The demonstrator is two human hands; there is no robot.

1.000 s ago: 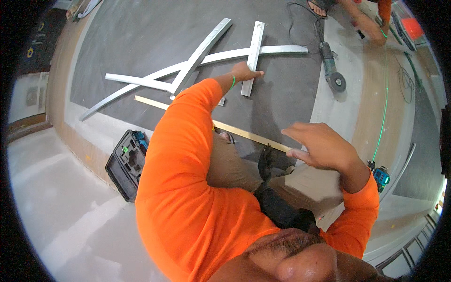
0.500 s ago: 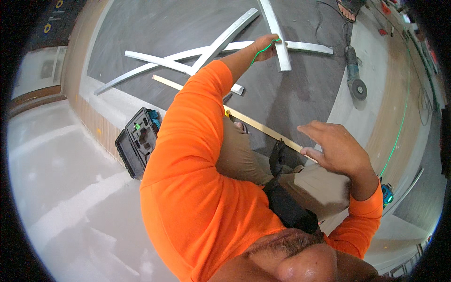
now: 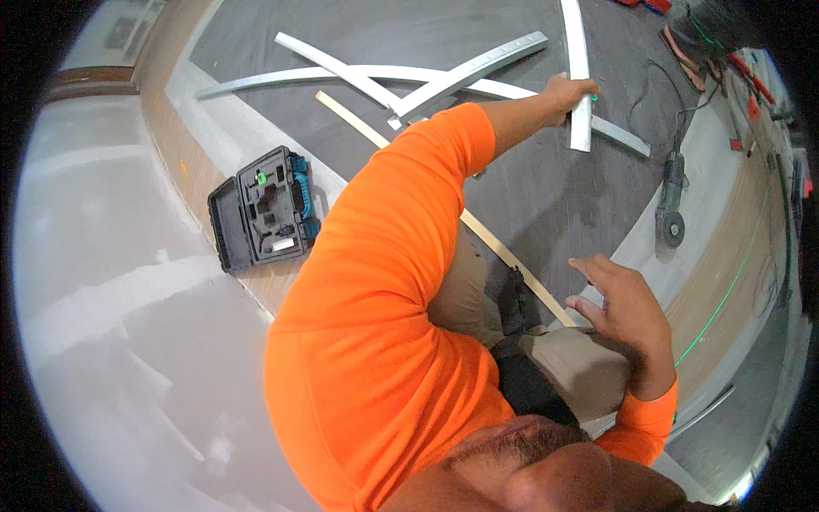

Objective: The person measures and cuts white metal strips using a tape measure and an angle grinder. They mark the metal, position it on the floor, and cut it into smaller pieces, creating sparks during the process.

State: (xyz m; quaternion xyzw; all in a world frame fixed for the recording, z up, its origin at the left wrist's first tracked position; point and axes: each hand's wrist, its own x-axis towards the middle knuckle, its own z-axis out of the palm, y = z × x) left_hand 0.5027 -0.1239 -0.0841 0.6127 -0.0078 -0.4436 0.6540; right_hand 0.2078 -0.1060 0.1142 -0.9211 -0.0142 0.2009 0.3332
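My left hand [image 3: 570,89] reaches far forward in an orange sleeve and is closed on a straight grey metal strip [image 3: 580,128] lying on the dark floor. A green laser dot shines beside the fingers. My right hand [image 3: 623,314] hovers with fingers spread over my knee, holding nothing, close to the near end of a long thin pale batten [image 3: 503,252]. Several curved and straight metal strips [image 3: 444,81] lie crossed over one another just left of my left hand.
An open black tool case [image 3: 264,209] with teal latches lies at the left on a wooden edge. An angle grinder [image 3: 671,209] with its cable rests at the right. A green laser line [image 3: 725,294] runs along the right floor. Another person's feet [image 3: 682,55] show at the top right.
My left arm has stretched farther out while staying on the straight strip. The view has turned so the tool case sits more central. My right hand has risen slightly, fingers still spread.
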